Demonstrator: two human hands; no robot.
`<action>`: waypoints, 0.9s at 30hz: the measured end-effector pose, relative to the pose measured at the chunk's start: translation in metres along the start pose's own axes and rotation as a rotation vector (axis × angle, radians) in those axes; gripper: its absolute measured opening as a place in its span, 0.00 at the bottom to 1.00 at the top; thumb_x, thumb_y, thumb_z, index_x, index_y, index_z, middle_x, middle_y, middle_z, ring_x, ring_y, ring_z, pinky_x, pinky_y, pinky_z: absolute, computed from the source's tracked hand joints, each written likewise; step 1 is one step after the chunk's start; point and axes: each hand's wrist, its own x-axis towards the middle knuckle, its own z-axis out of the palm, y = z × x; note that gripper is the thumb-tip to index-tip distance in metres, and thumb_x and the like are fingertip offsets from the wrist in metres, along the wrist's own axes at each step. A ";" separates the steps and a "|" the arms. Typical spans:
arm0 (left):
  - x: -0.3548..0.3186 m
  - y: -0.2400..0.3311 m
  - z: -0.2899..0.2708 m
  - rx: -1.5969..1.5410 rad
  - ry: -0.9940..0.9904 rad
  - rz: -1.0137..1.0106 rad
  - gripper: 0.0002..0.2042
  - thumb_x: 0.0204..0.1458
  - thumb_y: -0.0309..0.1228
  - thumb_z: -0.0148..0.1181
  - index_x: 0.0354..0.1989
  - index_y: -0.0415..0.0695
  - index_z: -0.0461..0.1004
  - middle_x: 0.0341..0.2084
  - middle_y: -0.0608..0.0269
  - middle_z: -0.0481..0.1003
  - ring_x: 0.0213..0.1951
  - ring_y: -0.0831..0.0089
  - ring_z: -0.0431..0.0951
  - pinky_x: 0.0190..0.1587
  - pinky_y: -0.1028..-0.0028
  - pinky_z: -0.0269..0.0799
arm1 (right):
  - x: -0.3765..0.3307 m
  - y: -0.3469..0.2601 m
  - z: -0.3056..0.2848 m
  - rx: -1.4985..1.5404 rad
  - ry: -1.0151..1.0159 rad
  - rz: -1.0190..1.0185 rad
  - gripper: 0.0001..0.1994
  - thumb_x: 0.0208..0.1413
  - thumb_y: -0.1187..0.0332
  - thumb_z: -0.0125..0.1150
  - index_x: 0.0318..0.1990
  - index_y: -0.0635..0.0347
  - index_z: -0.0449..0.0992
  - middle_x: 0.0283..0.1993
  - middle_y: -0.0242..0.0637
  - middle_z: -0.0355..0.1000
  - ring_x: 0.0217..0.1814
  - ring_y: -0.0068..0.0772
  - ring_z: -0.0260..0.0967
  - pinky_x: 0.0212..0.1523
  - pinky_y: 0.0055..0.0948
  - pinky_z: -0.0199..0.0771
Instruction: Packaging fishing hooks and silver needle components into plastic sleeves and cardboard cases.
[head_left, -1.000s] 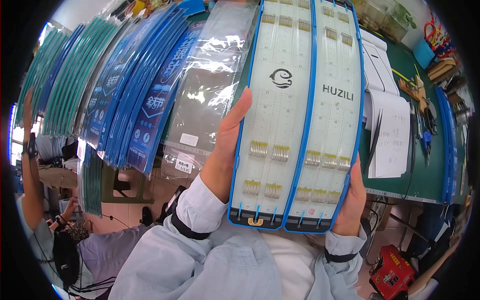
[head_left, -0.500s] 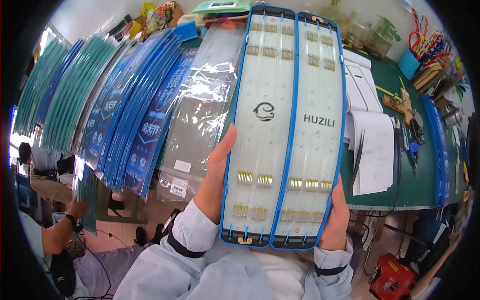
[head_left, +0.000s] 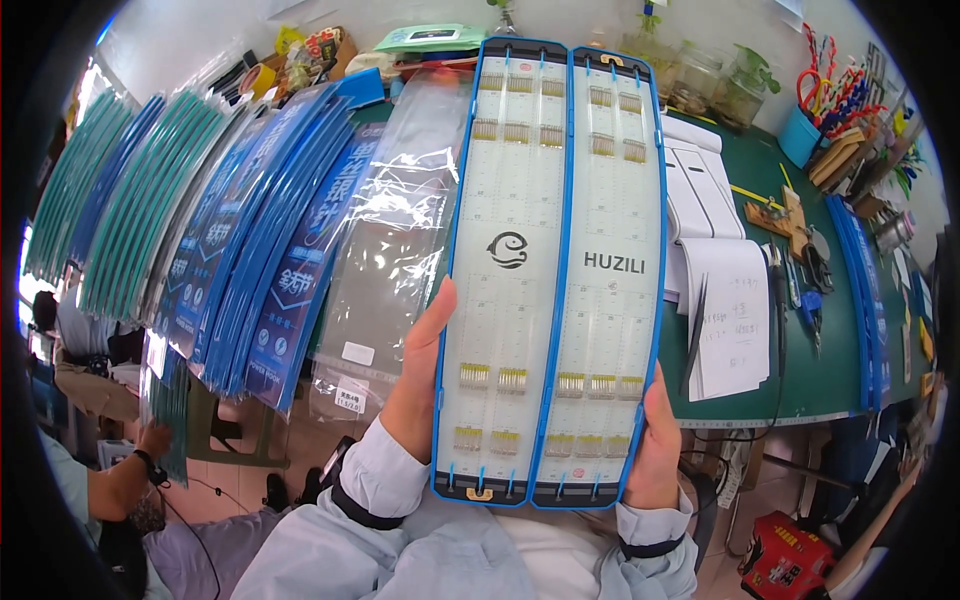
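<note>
A long two-part fishing rig box [head_left: 512, 315], blue-edged with pale clear-covered panels, lies opened out flat between my hands. Short rows of fine metal pins or hooks show near both ends of each panel. My left hand [head_left: 412, 390] grips its left edge low down, thumb raised along the side. Around the lower right edge is my right hand [head_left: 656, 450], thumb also upright. The fingers of both hands are partly hidden behind the box.
Clear plastic sleeves [head_left: 395, 215] and stacked blue packages [head_left: 285, 260] lie on the left. Right of the box, the green table [head_left: 745, 385] holds white papers [head_left: 735, 330], pliers [head_left: 812, 310] and a blue cup of tools [head_left: 797, 140]. A co-worker's hand [head_left: 157, 438] shows at lower left.
The far end of the rig box has come down and slightly left in view, still held by both hands. The surroundings have shifted a little as the view tilted.
</note>
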 end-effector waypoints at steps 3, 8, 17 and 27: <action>0.001 0.000 -0.001 -0.038 -0.013 -0.001 0.29 0.60 0.48 0.40 0.63 0.42 0.55 0.59 0.50 0.62 0.56 0.59 0.67 0.54 0.61 0.68 | -0.001 -0.002 0.001 -0.002 0.035 -0.006 0.26 0.64 0.58 0.40 0.66 0.55 0.49 0.65 0.40 0.56 0.64 0.38 0.58 0.62 0.40 0.59; 0.001 -0.001 -0.002 -0.037 -0.029 -0.005 0.28 0.60 0.48 0.40 0.63 0.42 0.55 0.58 0.50 0.62 0.55 0.58 0.68 0.54 0.60 0.68 | -0.003 -0.001 0.000 -0.013 0.045 -0.002 0.25 0.64 0.58 0.39 0.66 0.55 0.48 0.66 0.39 0.55 0.64 0.38 0.58 0.62 0.39 0.58; -0.002 0.000 -0.002 0.039 0.024 -0.008 0.29 0.60 0.49 0.39 0.63 0.41 0.54 0.58 0.50 0.62 0.55 0.57 0.68 0.55 0.61 0.67 | -0.010 -0.003 0.012 -0.095 0.077 -0.032 0.29 0.62 0.56 0.42 0.67 0.55 0.45 0.67 0.41 0.52 0.65 0.40 0.56 0.63 0.41 0.57; -0.009 -0.062 0.014 0.685 -0.013 0.202 0.43 0.55 0.50 0.52 0.68 0.44 0.31 0.64 0.56 0.48 0.63 0.67 0.53 0.62 0.67 0.52 | -0.018 0.011 0.045 -1.170 -0.051 -0.317 0.38 0.44 0.63 0.67 0.63 0.64 0.57 0.69 0.58 0.38 0.69 0.55 0.46 0.63 0.41 0.52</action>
